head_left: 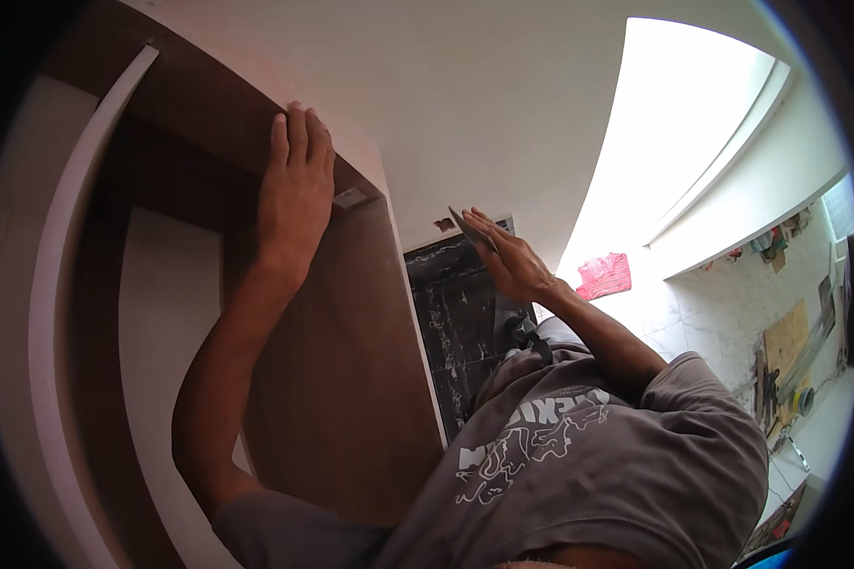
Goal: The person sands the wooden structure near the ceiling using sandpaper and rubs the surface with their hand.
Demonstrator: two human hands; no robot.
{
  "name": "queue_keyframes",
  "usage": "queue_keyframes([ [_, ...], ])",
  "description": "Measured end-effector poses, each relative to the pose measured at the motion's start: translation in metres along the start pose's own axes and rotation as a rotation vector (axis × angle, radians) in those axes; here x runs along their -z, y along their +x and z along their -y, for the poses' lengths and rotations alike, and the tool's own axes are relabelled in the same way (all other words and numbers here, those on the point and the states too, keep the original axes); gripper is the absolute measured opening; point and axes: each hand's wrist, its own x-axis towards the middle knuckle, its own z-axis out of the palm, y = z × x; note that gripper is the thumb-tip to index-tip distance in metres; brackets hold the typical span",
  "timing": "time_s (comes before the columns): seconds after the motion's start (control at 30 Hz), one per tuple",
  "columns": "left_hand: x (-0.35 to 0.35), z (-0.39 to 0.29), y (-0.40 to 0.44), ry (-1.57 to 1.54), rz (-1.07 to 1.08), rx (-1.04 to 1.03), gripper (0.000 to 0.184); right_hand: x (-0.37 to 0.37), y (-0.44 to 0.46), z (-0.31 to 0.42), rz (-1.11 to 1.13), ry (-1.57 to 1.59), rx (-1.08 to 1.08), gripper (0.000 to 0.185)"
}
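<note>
My left hand [297, 194] reaches up with its fingers stretched out flat against the upper edge of a brown wooden cabinet [332, 351]. Its thumb is hidden. To the right, in front of the pale wall [465, 104], my right hand [512, 258] holds a thin, flat, dark grey piece [471, 230] under straight fingers. The kind of piece cannot be made out. A small white label [349, 198] sits inside the cabinet's upper corner, just beside my left wrist.
Black marbled panels [446, 322] stand below my right hand, right of the cabinet. A small broken hole [444, 225] marks the wall. On the pale floor, a pink cloth [604, 275] lies behind my right arm. Boards [784, 351] and a tape roll [803, 400] lie farther right.
</note>
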Motion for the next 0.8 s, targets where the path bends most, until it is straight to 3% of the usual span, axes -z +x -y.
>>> queue_keyframes([
  [0.43,-0.023,-0.093,-0.002,-0.258,-0.060,-0.158,0.046,-0.002,-0.005,-0.011,-0.020,-0.030,-0.025,0.045],
  [0.8,0.005,0.029,0.016,-0.169,-0.142,0.128,0.047,0.001,-0.008,-0.011,0.017,0.028,-0.091,0.048],
])
